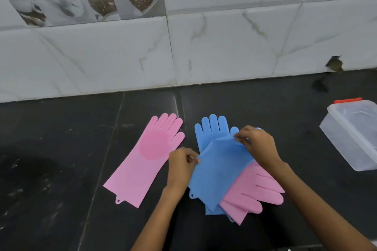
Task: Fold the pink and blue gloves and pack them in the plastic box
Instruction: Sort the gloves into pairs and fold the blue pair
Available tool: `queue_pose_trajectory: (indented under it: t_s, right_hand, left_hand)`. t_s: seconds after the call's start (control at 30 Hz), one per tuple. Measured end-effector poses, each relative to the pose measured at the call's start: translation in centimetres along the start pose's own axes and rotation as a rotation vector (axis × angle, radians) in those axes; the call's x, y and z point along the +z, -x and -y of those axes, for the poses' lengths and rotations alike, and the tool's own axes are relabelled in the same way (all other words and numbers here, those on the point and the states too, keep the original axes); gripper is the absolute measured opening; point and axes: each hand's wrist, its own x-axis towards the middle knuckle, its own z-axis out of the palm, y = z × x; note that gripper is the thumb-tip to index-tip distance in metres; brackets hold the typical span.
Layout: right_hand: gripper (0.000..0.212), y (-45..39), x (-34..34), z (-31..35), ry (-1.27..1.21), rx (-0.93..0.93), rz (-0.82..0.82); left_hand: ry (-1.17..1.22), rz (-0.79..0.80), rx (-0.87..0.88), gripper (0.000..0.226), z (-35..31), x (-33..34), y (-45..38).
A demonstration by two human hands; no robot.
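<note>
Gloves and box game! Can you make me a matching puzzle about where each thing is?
Things:
1. blue glove
2. flat pink glove
3. second pink glove
4. plastic box

Places:
A. far right of the counter, empty
B. lying alone on the left
C. pinched by both hands, cuff folded up
D. partly under the blue glove

Pairs: 1-C, 2-B, 3-D, 4-A

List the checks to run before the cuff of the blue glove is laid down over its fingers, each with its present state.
1. Left hand pinches cuff corner: ok.
2. Right hand pinches other corner: ok.
3. Blue glove fingers lie flat: ok.
4. Pink glove under it clear of the fold: not ok, overlapped.
5. Second pink glove out of the way: ok.
6. Plastic box open: cannot tell.
</note>
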Motion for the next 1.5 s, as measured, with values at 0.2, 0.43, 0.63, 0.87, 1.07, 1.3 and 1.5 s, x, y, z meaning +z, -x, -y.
queue_pose_trajectory:
  t_s: [0.2,0.43,0.63,0.87,1.07,1.3,1.5]
  right_hand:
    - [0.016,-4.9,-1.5,4.9,-0.121,-0.183,-0.001]
    - [0.015,-9.1,1.9,14.4,-0.286,-0.405,-0.265]
    - [0.011,-6.0,8.2,12.4,-0.118,-0.569,-0.142]
    - [0.019,-4.0,11.2,9.9,-0.050,-0.459,0.064]
    - [0.012,-4.0,10.9,10.0,-0.058,-0.424,0.020]
    - [0.014,-5.7,8.1,8.0,-0.182,-0.343,-0.097]
    - [0.016,-3.2,3.3,1.0,-0.190,-0.187,-0.205]
  left_hand:
    - [-0.036,-0.238,0.091,0.018,-0.2,-7.8,-0.6]
    - [-0.357,-0.591,0.292,0.009,1.7,-14.1,2.1]
    - [-0.466,-0.358,0.134,0.009,6.8,-10.5,6.0]
    - [-0.430,-0.226,-0.015,0.008,8.7,-7.9,6.5]
    - [-0.406,-0.215,-0.013,0.015,8.2,-7.2,6.3]
    - [-0.326,-0.200,0.125,0.013,4.0,-3.7,5.9]
    - [-0.336,0.018,0.294,0.023,-0.2,2.5,4.9]
